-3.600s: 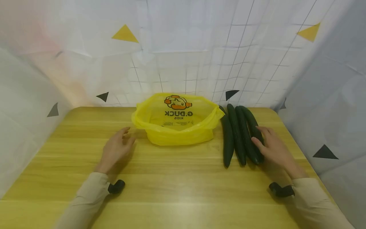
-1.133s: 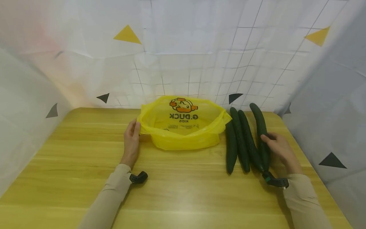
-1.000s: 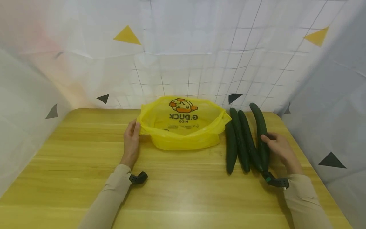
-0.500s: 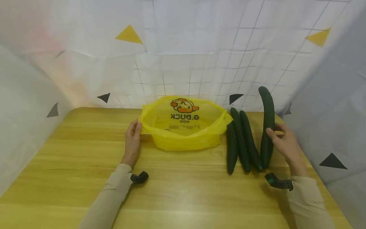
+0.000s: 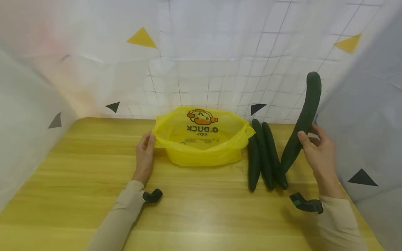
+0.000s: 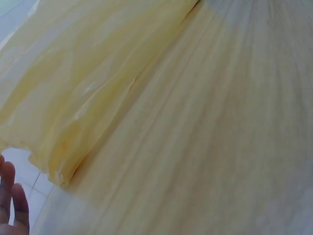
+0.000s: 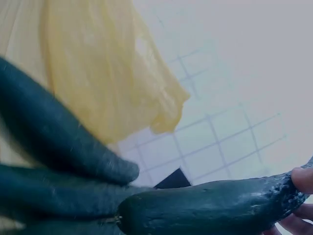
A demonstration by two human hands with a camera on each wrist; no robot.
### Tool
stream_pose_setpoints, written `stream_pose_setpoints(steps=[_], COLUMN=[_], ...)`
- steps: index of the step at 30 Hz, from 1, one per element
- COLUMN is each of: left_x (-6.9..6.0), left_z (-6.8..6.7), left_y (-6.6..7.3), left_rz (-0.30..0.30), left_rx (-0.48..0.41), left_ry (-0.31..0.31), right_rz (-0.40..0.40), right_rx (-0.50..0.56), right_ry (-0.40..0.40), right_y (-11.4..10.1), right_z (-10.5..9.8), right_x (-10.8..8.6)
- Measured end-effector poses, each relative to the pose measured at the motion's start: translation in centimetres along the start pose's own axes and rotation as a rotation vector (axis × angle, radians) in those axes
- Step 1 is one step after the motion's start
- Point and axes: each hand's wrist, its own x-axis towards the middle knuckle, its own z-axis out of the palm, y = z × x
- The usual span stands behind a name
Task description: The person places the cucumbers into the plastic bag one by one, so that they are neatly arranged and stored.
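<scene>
My right hand grips a dark green cucumber round its middle, thumb in front. The cucumber is raised and tilted, its upper end leaning right and its lower end close to the other cucumbers. Three more cucumbers lie side by side on the table, right of a yellow plastic bag. The bag stands with its mouth wide and a duck print inside. My left hand pinches its left rim. In the right wrist view the held cucumber crosses the bottom, with fingertips at its right end.
The wooden table reaches back to a white cloth wall with grid lines and triangles. Cloth also closes off both sides. A black wrist camera sits on the right sleeve and another camera on the left.
My right hand has taken hold of the rightmost cucumber and lifted it up and to the right. Earlier, my left hand moved right to the bag's rim, where it stays.
</scene>
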Motion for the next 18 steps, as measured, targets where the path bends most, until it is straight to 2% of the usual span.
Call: stream_pose_setpoints(steps=[6,14,18], left_x=[0.2,1.1,1.4], left_z=[-0.1,-0.2,0.0], left_y=[0.0,-2.5,-2.9], left_rz=[0.034,0.056,0.074], left_rx=[-0.028,-0.038,-0.016], left_ry=[-0.003,0.033,0.027], right_rz=[-0.022,-0.058,-0.102], right_rx=[0.025,0.114,0.156], right_ry=[0.059,0.059,0.072], right_y=[-1.4,-3.0,-4.0], right_z=[0.9,1.7,1.9], right_x=[-0.1,0.4,0.8])
